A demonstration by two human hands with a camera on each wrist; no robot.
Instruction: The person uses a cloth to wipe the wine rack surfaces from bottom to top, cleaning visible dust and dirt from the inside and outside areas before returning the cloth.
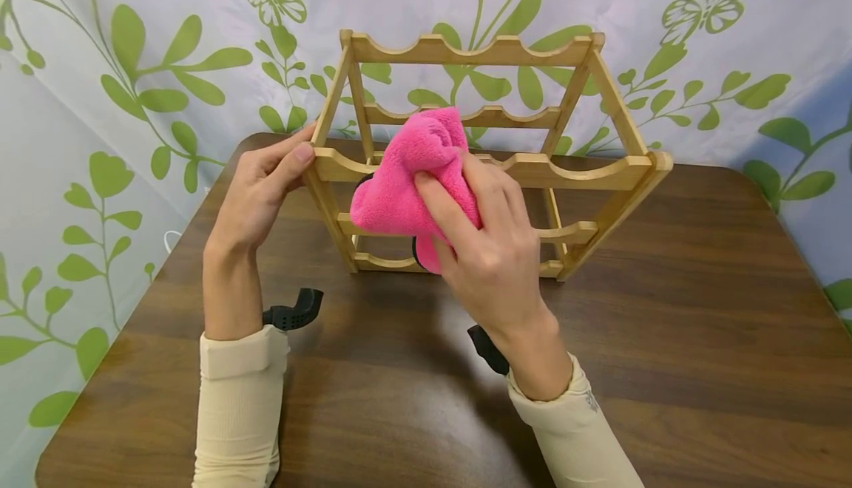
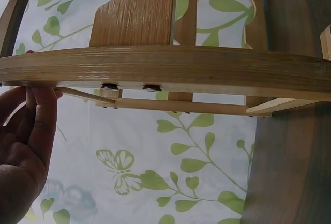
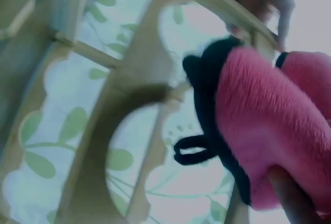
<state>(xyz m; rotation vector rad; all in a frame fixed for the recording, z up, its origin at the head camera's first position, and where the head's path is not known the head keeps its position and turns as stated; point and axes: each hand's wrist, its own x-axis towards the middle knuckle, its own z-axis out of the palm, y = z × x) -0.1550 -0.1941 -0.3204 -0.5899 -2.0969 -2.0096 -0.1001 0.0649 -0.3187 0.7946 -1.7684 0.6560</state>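
Note:
A light wooden rack (image 1: 612,175) with scalloped rails, like a wine rack, stands upright on the table. My left hand (image 1: 248,196) grips its front left upper corner, thumb on top; in the left wrist view its fingers (image 2: 44,118) lie against the post (image 2: 207,69). My right hand (image 1: 495,248) holds a bunched pink cloth (image 1: 406,185), fluffy with dark edging, in front of the rack's top front rail, partly covering it. In the right wrist view, the cloth (image 3: 269,115) shows a small black loop (image 3: 194,150) hanging off its edge.
The rack stands on a dark brown wooden table (image 1: 699,310), near its back edge. Behind hangs a pale curtain (image 1: 200,0) printed with green leaves and butterflies. Black wrist mounts (image 1: 296,310) stick out beside both wrists.

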